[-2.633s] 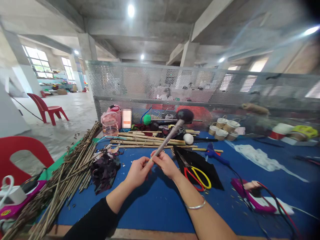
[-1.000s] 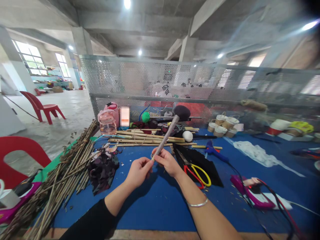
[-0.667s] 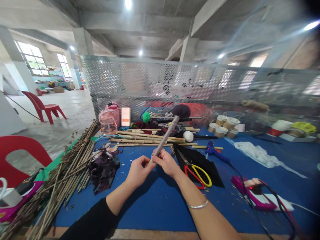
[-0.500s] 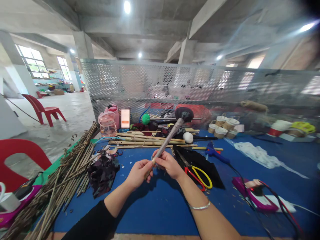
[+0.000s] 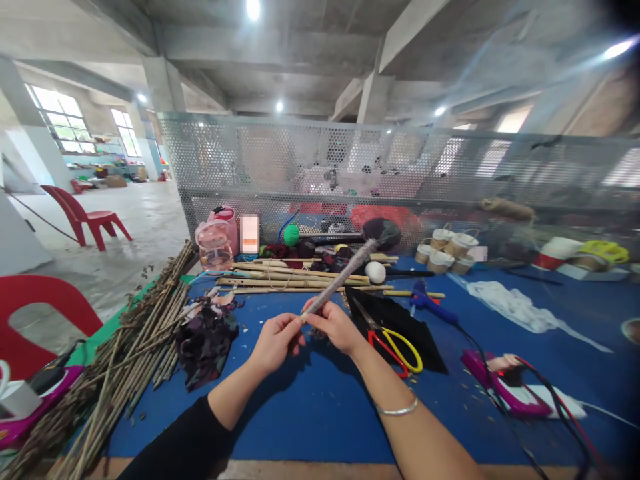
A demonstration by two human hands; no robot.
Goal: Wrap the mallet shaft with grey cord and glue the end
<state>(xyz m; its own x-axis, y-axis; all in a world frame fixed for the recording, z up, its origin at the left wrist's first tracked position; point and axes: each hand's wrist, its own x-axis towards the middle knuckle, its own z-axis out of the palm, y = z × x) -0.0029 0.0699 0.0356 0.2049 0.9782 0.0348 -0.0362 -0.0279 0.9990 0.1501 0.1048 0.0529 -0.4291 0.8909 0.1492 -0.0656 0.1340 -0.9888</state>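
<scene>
A stick wrapped in grey material (image 5: 343,280) slants up and away over the table, with a dark rounded cloth head (image 5: 383,233) at its far end. My left hand (image 5: 275,341) pinches the near tip between thumb and fingers. Just beside it, my right hand (image 5: 341,328) is closed around the lower shaft, thumb on top; its other fingers are partly hidden behind the stick. Right of that hand, scissors (image 5: 400,350) with one red and one yellow handle lie on black cloth (image 5: 433,347). A crumpled dark patterned cloth (image 5: 206,347) lies left of my left hand.
Dry stalks (image 5: 135,333) are heaped on the left. Bamboo sticks (image 5: 290,277), a white ball (image 5: 375,273) and a pink bottle (image 5: 215,243) sit at the back, before a perforated metal screen (image 5: 300,153). A blue glue gun (image 5: 433,305) and power strip (image 5: 525,393) with cords are right.
The wrapped stick has turned and tipped so its dark head is farther right and shows more of its side. Both hands keep their grip in nearly the same place.
</scene>
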